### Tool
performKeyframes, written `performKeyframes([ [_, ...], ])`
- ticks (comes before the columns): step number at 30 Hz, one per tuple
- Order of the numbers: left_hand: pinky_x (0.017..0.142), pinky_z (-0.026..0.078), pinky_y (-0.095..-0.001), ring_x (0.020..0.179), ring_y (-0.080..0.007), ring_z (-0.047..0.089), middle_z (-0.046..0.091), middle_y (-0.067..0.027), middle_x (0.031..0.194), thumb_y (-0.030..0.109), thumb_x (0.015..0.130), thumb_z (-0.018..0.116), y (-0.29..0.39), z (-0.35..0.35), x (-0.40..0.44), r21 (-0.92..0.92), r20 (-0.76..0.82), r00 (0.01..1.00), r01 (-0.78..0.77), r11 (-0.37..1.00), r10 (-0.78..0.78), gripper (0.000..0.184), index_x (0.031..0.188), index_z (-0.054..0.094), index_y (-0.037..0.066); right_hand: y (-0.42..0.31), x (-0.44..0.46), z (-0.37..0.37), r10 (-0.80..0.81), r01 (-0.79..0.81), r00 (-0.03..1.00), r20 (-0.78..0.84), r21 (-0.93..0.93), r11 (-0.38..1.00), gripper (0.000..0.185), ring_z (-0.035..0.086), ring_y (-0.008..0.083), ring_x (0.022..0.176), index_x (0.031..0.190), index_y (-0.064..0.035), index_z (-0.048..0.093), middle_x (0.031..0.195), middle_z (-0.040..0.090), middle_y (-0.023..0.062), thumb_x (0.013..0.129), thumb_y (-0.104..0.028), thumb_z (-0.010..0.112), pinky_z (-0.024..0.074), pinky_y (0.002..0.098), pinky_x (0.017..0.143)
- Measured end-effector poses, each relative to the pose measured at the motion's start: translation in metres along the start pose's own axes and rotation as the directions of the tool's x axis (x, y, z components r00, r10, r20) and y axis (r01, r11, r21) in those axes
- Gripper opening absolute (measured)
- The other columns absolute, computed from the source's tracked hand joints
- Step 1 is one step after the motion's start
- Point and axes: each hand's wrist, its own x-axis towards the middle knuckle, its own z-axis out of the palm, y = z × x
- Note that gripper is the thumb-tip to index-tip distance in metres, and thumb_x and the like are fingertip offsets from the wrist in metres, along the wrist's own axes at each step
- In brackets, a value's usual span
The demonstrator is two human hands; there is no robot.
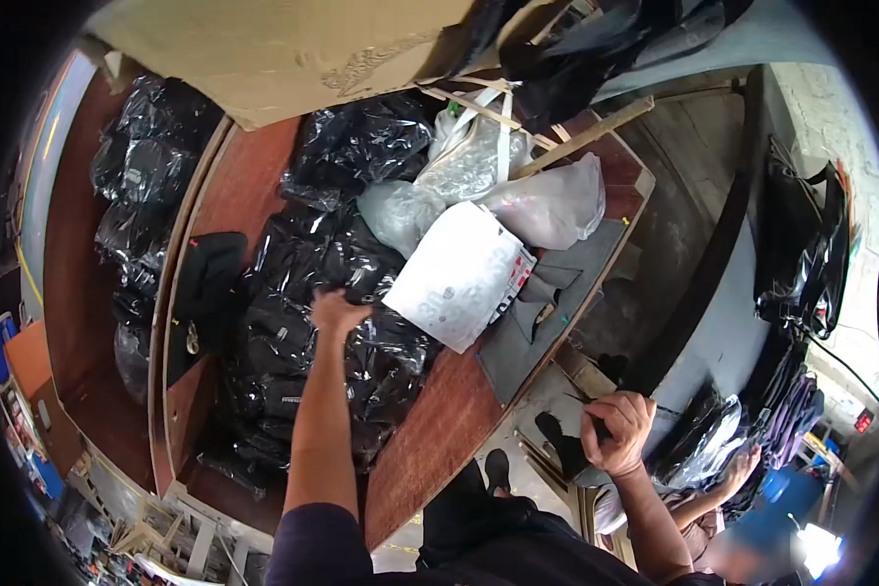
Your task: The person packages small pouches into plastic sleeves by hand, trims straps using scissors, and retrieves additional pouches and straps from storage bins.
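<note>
My left hand [338, 314] is stretched out over black garments in clear plastic bags [303, 342], its thumb apart from the slightly blurred fingers. It looks open, and I see nothing in it; whether it touches the plastic is unclear. My right hand [619, 432] is raised on the right, away from the pile, closed in a fist. Something small and dark shows at the fist, too little of it to name. A white printed plastic bag [454, 278] lies just right of my left hand, with grey plastic bundles [552, 203] behind it.
A wooden partition [181, 293] separates another stack of bagged black goods [151, 176] on the left. A large cardboard sheet [283, 59] hangs over the far side. Wooden sticks [586, 137] jut out there. Another person's hand [740, 471] is at lower right, near hanging garments [791, 420].
</note>
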Motion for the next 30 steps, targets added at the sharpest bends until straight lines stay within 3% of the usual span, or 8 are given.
performKeyframes([
  [4,0.108,0.051,-0.0367,0.131,-0.0333,0.061,0.071,-0.0164,0.135,0.053,0.061,0.092,-0.014,0.03,0.016,-0.219,-0.015,0.998,0.061,0.974,-0.066,0.08,0.122,0.075,0.004,0.001,-0.003,-0.001,0.02,-0.02,1.0,0.006,-0.006,1.0,0.018,0.065,0.0232,0.087,0.086,-0.0136,0.071,0.089,0.07,0.001,0.071,-0.011,0.08,0.0416,0.0378,0.081],
  [7,0.096,0.058,-0.041,0.105,-0.0371,0.073,0.078,-0.0164,0.113,0.049,0.062,0.093,-0.001,0.07,0.028,-0.321,-0.098,0.981,0.129,0.938,-0.169,0.077,0.12,0.075,0.002,0.001,-0.002,0.001,0.016,-0.016,1.0,-0.006,0.0,1.0,0.018,0.065,0.0231,0.088,0.087,-0.0139,0.071,0.089,0.07,0.0008,0.071,-0.012,0.08,0.0416,0.0379,0.081],
  [12,0.095,0.059,-0.0446,0.098,-0.0372,0.075,0.078,-0.0144,0.103,0.039,0.061,0.094,0.003,0.068,-0.005,-0.227,0.011,0.999,0.053,0.972,-0.052,0.076,0.124,0.07,0.002,0.001,-0.005,-0.002,0.017,-0.016,1.0,-0.027,0.012,1.0,0.019,0.065,0.0234,0.088,0.087,-0.0145,0.071,0.089,0.071,0.0007,0.071,-0.012,0.08,0.0417,0.038,0.081],
  [15,0.088,0.059,-0.0441,0.093,-0.0289,0.074,0.077,-0.0131,0.104,0.025,0.065,0.095,-0.01,0.106,-0.007,-0.826,-0.261,0.954,-0.139,0.546,-0.151,0.061,0.112,0.07,-0.004,-0.001,-0.007,-0.001,0.014,-0.013,0.999,-0.033,0.022,1.0,0.02,0.065,0.0229,0.088,0.087,-0.0146,0.072,0.089,0.071,0.0,0.07,-0.011,0.081,0.0417,0.0374,0.081],
  [19,0.083,0.057,-0.0396,0.089,-0.0213,0.071,0.076,-0.0108,0.103,0.013,0.068,0.092,-0.02,0.098,0.01,-0.929,-0.268,0.958,-0.231,0.288,-0.098,0.043,0.099,0.071,-0.006,0.003,-0.007,-0.003,0.006,-0.005,0.999,-0.032,0.012,1.0,0.021,0.065,0.0225,0.087,0.087,-0.0145,0.072,0.089,0.071,-0.0007,0.069,-0.011,0.081,0.0418,0.037,0.08],
  [24,0.074,0.055,-0.031,0.077,-0.0141,0.064,0.071,0.0008,0.088,0.004,0.072,0.091,-0.022,0.106,0.032,-0.819,-0.451,0.888,-0.373,0.437,-0.086,0.03,0.094,0.07,0.002,0.002,-0.009,0.001,0.023,-0.022,1.0,-0.016,0.029,0.999,0.019,0.065,0.024,0.089,0.088,-0.0141,0.072,0.09,0.071,0.0006,0.07,-0.012,0.081,0.0418,0.0379,0.082],
  [27,0.074,0.054,-0.0315,0.081,-0.0149,0.065,0.071,0.0,0.087,0.006,0.073,0.089,-0.009,0.069,-0.012,-0.942,-0.12,0.992,-0.125,0.312,0.036,0.026,0.09,0.07,0.003,0.003,-0.009,-0.004,0.023,-0.023,1.0,-0.01,0.018,1.0,0.019,0.065,0.0239,0.089,0.087,-0.0142,0.073,0.091,0.071,0.0003,0.071,-0.013,0.081,0.042,0.0378,0.082],
  [30,0.074,0.054,-0.0341,0.08,-0.0168,0.065,0.072,-0.0026,0.086,0.012,0.073,0.089,-0.019,0.072,-0.057,-0.862,-0.168,0.984,-0.12,0.492,-0.054,0.026,0.087,0.07,0.003,0.001,-0.008,-0.005,0.013,-0.013,1.0,-0.023,0.029,0.999,0.017,0.065,0.0237,0.09,0.087,-0.0147,0.073,0.091,0.071,-0.0002,0.072,-0.014,0.081,0.0424,0.0378,0.082],
])
